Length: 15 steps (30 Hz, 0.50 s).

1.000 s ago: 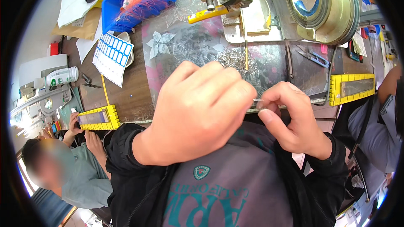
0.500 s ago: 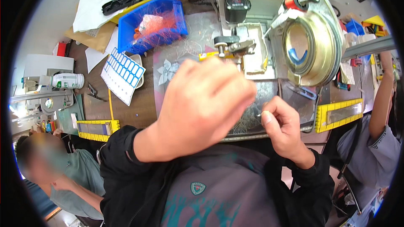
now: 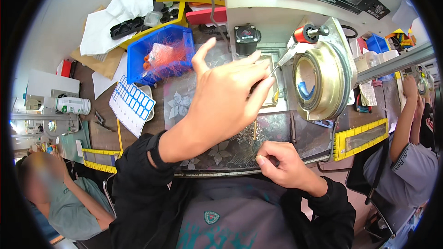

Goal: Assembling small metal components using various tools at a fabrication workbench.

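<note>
We hold our left hand (image 3: 230, 92), fingers partly spread, over the table (image 3: 309, 145), near the machine (image 3: 272, 7); whether its fingertips touch anything there, we cannot tell. Our right hand (image 3: 286, 165) curls, thumb against fingers, by the table's near edge, its palm hidden. Between our hands lies a pile of metal bits (image 3: 244, 134). Far left, a blue bin (image 3: 135, 64) holds orange strands (image 3: 173, 57); nearer lies a label sheet (image 3: 133, 103). To the right, a gold ring (image 3: 333, 80) stands just nearer than a red spool (image 3: 302, 34). A yellow frame (image 3: 339, 148) sits at the near right edge. We have one co-worker (image 3: 76, 203) left, another (image 3: 406, 168) right.
</note>
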Available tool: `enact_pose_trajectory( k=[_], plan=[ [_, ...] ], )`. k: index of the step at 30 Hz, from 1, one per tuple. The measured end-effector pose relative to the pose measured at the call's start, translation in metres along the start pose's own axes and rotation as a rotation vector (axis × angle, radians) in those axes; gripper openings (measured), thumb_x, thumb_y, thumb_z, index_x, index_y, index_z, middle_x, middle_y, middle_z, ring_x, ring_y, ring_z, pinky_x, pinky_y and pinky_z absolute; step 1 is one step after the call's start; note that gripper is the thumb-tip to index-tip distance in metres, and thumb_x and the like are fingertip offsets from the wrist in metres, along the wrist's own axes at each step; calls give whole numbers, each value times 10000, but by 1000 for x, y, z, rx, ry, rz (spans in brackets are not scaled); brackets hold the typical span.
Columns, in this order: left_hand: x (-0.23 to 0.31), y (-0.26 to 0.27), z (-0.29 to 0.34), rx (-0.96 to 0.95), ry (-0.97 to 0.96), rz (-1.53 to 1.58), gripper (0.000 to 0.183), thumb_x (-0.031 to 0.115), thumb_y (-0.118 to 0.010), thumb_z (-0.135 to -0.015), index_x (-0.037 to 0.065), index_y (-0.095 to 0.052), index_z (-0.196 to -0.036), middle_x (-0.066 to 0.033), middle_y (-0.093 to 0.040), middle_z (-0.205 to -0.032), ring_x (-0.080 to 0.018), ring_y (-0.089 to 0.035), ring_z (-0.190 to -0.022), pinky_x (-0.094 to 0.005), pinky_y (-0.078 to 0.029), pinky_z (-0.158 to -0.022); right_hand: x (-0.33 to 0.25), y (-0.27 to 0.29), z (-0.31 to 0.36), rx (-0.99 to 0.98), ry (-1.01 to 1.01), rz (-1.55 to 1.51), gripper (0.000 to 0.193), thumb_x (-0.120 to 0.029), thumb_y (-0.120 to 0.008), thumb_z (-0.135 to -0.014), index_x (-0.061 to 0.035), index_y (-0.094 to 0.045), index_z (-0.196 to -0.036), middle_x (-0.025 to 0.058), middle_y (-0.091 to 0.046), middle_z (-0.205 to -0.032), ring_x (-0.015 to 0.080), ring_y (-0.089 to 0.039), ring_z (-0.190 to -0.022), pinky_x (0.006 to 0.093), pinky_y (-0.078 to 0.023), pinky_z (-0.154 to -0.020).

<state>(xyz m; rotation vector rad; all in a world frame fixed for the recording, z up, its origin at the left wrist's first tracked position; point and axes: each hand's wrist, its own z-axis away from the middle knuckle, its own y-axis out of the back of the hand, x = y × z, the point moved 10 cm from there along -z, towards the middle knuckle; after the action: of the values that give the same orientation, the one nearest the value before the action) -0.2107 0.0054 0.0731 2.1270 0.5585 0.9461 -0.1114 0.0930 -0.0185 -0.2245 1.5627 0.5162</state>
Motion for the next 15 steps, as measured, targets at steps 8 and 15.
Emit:
enact_pose_trajectory(
  k=[8, 15],
  plan=[
    [8, 21, 5, 105, -75, 37, 111, 109, -680, -894, 69, -735, -983, -52, -758, -983, -209, -722, -984, -605, -87, -1211, 2, -1, -2, -26, -2, -4, 118, -57, -622, -904, -1, -563, -818, 40, -504, -651, 116, -450, -547, 284, -375, -511],
    [7, 14, 9, 73, -85, 232, 63, 104, -646, -916, 78, -682, -961, -23, -699, -974, -254, -643, -1085, -594, -201, -1169, 1, -6, 1, -17, -13, 2, 143, -83, -629, -912, -13, -559, -808, 71, -510, -633, 154, -474, -511, 315, -389, -495]
  ],
)
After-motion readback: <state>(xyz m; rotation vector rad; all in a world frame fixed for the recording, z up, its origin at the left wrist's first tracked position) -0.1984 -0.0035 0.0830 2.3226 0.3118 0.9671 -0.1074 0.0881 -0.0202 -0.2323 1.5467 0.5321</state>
